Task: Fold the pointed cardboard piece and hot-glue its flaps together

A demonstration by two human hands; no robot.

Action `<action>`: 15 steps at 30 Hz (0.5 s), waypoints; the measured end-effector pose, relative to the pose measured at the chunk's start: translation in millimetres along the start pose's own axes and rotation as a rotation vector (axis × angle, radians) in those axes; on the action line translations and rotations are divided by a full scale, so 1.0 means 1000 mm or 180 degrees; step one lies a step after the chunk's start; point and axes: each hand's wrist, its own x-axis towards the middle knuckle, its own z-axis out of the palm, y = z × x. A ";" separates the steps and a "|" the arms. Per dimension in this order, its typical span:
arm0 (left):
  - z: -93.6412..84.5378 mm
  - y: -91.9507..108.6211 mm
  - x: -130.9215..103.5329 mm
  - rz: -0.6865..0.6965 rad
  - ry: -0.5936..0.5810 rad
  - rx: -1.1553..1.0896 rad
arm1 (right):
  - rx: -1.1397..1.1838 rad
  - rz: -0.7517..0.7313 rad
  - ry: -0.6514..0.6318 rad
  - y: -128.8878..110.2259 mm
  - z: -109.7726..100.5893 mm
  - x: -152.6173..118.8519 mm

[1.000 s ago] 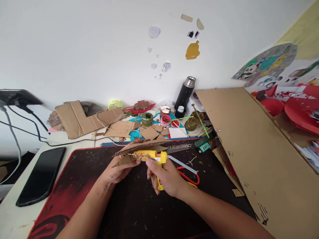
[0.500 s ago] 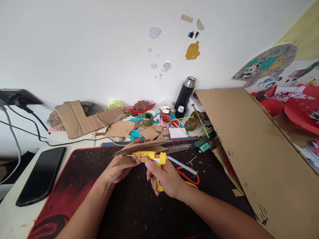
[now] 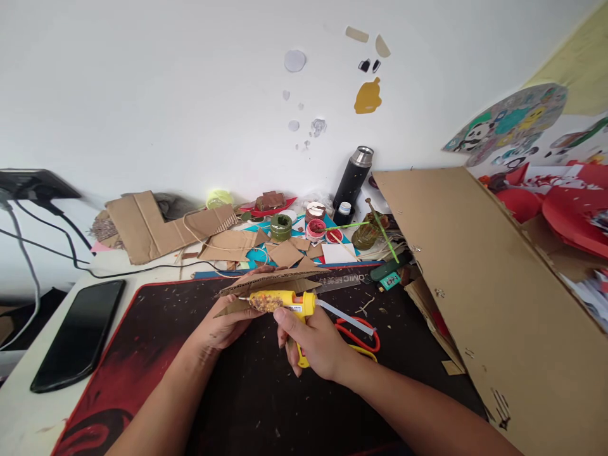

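My left hand grips a folded or layered piece of cardboard above the dark mat, its fingers partly hidden by the cardboard. In my right hand is a yellow glue gun, with my fingers wrapped round its handle. The gun's nozzle points left, close to the cardboard's lower flap; whether it touches cannot be made out. A translucent glue stick sticks out of the gun's back end. Red and yellow scissor handles lie on the mat behind my right hand.
Paint jars, cardboard scraps and a black flask line the wall. A large cardboard sheet leans at the right. A black phone lies at the left, and a ruler lies behind the cardboard piece.
My right hand and the glue gun have shifted slightly left, bringing the nozzle further along the cardboard. My left hand and the cardboard have barely moved.
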 end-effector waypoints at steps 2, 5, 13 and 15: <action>0.000 0.000 0.000 0.0000 -0.0028 -0.0020 | 0.0012 0.0009 -0.0037 0.000 0.001 0.000; 0.000 0.000 0.000 0.0015 -0.0063 -0.0020 | 0.0041 0.0039 -0.0066 -0.001 0.003 -0.001; 0.001 0.000 0.000 0.0042 0.0022 0.0064 | -0.0005 0.0024 -0.0022 -0.001 0.001 0.001; 0.000 0.000 0.001 0.0052 0.0009 0.0103 | 0.0008 0.0022 0.0007 -0.001 0.000 0.000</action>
